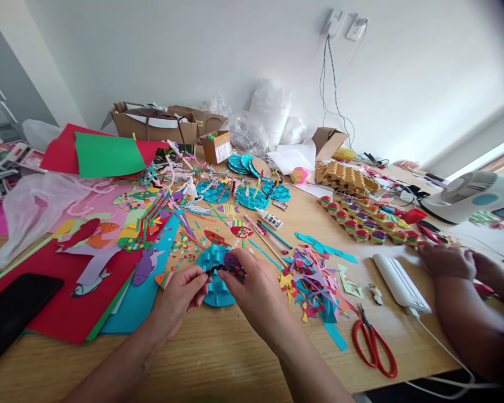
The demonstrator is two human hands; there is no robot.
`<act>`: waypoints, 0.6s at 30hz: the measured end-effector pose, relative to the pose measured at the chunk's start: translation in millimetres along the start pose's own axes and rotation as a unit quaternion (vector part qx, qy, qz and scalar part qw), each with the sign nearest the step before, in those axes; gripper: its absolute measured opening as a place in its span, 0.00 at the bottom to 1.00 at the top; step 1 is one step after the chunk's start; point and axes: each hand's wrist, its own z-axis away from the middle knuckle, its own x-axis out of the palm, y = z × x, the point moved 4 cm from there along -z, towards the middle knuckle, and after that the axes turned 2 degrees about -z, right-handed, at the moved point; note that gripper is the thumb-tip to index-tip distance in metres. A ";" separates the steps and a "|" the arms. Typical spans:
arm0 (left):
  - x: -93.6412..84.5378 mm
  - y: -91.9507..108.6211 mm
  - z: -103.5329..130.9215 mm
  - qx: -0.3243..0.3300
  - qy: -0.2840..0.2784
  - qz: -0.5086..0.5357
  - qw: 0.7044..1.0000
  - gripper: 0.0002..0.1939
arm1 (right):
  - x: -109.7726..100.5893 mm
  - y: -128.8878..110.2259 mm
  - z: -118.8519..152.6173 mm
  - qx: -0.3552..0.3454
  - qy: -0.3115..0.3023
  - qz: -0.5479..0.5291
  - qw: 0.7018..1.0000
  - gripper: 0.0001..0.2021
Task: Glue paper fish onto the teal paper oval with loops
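Observation:
Above a round blue disc (220,294) with raised paper curls, my two hands work close together. My left hand (178,296) is closed, its thumb and index finger pinching one end of a thin dark strip (213,270). My right hand (254,282) pinches the strip's other side; whether it is a pipe cleaner I cannot tell. A purple paper piece with coloured dots (232,262) shows at my right fingers, partly hidden by them. Beside the disc lie a striped orange paper fish (162,279) and a red-brown paper fish (217,238).
Red-handled scissors (374,344) and coloured paper scraps (315,280) lie to the right. A white power strip (401,282) sits near another person's hands (449,263). Coloured sheets (79,296) and a black phone (21,308) lie left. A glue bottle (271,219) is beyond.

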 end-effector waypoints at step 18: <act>-39.6 6.1 26.8 0.373 0.045 -0.577 0.725 0.17 | 50.7 8.2 -16.4 -0.124 -0.151 0.205 0.959 0.06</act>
